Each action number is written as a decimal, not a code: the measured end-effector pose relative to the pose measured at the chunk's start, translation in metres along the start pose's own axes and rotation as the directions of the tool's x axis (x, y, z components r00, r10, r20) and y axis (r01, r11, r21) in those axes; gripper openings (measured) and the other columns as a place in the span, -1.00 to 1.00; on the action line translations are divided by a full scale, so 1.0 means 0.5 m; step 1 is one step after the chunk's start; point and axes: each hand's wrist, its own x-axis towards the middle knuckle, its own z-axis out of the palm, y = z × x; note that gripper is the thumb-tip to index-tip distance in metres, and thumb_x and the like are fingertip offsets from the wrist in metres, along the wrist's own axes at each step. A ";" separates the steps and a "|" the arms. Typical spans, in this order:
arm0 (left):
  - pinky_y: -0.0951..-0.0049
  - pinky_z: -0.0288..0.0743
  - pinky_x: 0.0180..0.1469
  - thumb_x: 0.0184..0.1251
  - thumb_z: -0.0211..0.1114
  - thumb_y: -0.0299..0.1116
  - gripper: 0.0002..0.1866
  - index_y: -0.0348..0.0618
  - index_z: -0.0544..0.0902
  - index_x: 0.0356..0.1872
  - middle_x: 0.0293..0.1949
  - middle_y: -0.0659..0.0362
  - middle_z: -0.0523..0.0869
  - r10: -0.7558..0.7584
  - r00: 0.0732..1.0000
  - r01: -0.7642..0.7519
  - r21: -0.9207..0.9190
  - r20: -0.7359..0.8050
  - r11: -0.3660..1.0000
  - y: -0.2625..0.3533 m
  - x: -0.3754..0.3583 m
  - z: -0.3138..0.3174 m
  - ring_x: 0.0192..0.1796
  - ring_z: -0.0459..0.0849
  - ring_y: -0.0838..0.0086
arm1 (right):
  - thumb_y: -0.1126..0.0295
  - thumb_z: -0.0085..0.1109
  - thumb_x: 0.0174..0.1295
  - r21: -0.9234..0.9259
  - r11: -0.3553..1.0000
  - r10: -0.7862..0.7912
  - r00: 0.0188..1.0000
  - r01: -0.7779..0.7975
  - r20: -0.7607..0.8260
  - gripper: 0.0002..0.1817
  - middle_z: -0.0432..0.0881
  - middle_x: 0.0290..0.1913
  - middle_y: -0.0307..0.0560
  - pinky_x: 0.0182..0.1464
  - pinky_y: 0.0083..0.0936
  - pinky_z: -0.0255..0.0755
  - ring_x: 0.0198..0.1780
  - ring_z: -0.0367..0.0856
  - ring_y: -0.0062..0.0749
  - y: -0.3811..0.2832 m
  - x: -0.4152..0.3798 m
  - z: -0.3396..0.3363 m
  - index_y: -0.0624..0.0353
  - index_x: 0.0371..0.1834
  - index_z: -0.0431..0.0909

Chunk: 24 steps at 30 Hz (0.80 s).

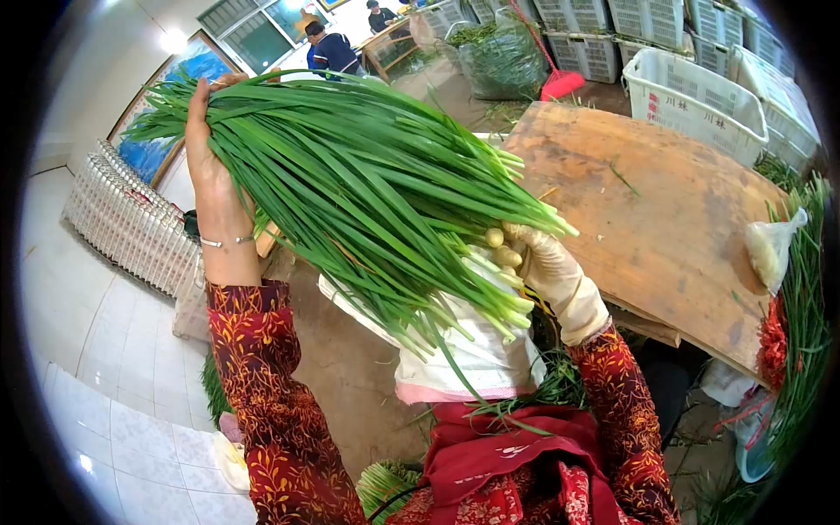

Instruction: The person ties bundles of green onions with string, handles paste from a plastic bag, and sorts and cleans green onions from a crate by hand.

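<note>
A large bunch of Chinese chives is held up in front of me, leaf tips to the left and pale stem ends to the right. My left hand, bare with a silver bangle at the wrist, is wrapped round the leafy end; most of its fingers are behind the leaves. At the stem ends, my right hand wears a cream glove, its fingers curled against the lower stalks. Beneath the bunch, a white cloth with a pink edge lies over my lap. A few loose blades hang onto my red apron.
To the right stands a wooden board table, with a small tied plastic bag, red ties and more chives at its edge. Behind are a white crate, a red broom and a filled bag. A radiator stands left.
</note>
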 end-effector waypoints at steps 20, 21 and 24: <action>0.36 0.47 -0.05 0.35 -0.01 -0.19 -0.71 -0.23 0.51 -0.23 -0.24 0.01 0.63 0.001 0.999 -0.017 0.362 0.044 0.932 0.006 0.031 -0.066 -0.20 0.60 0.26 | 0.08 -0.07 0.23 -0.669 -0.422 0.421 0.521 -0.612 -0.743 -0.61 0.51 -0.10 0.04 0.00 -0.45 0.33 -0.04 0.44 -0.23 0.009 -0.330 -0.195 0.13 -0.05 0.45; 0.36 0.47 -0.05 0.35 -0.01 -0.19 -0.71 -0.23 0.51 -0.23 -0.24 0.01 0.63 0.004 0.999 -0.019 0.364 0.044 0.931 0.006 0.043 -0.071 -0.20 0.60 0.26 | -0.01 -0.11 0.23 -0.429 -0.784 0.278 0.364 -0.449 -0.889 -0.48 0.50 0.06 0.11 0.17 -0.38 0.31 0.16 0.41 -0.11 0.019 -0.338 -0.208 0.11 0.10 0.45; 0.38 0.51 -0.11 0.35 -0.01 -0.24 -0.74 -0.24 0.51 -0.31 -0.39 0.10 0.62 0.103 0.994 -0.108 0.345 0.033 0.932 -0.001 0.069 -0.086 -0.28 0.60 0.31 | -0.17 -0.11 0.20 -0.838 0.149 0.234 0.842 -0.526 -0.487 -0.29 0.53 0.02 0.00 -0.03 -0.50 0.36 -0.04 0.53 -0.32 -0.013 -0.253 -0.051 0.27 0.15 0.35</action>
